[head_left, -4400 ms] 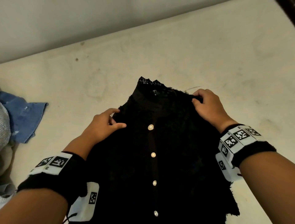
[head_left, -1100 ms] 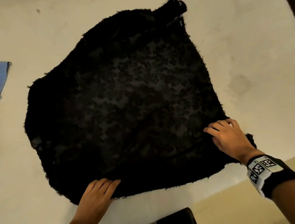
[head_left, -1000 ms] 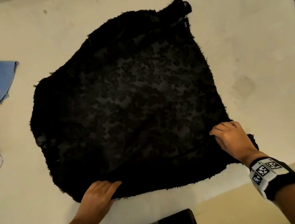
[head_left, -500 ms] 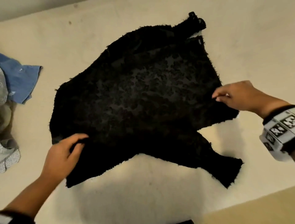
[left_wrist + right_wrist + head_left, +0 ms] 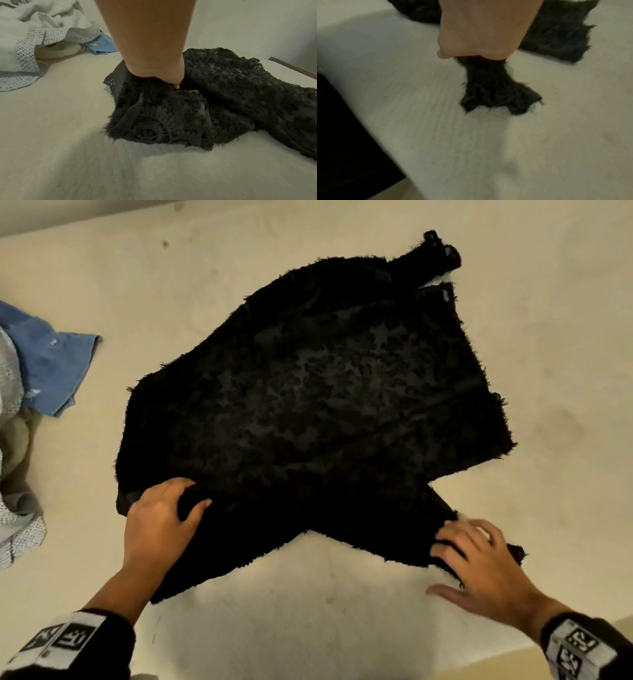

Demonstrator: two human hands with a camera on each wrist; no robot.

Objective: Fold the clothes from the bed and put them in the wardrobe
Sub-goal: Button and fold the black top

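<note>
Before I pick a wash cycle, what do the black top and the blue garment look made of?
Black top: seemingly fuzzy knit over lace, matte; shaggy fibres fringe its edges and an openwork floral trim shows near the left hand. Blue garment: probably denim, with a faded matte weave.

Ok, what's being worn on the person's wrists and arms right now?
Both forearms are bare. Each wrist carries a black fuzzy band with white blocks printed with black square-patterned tags; the right wrist's set matches. No gloves, rings or cables are visible on either hand.
</note>
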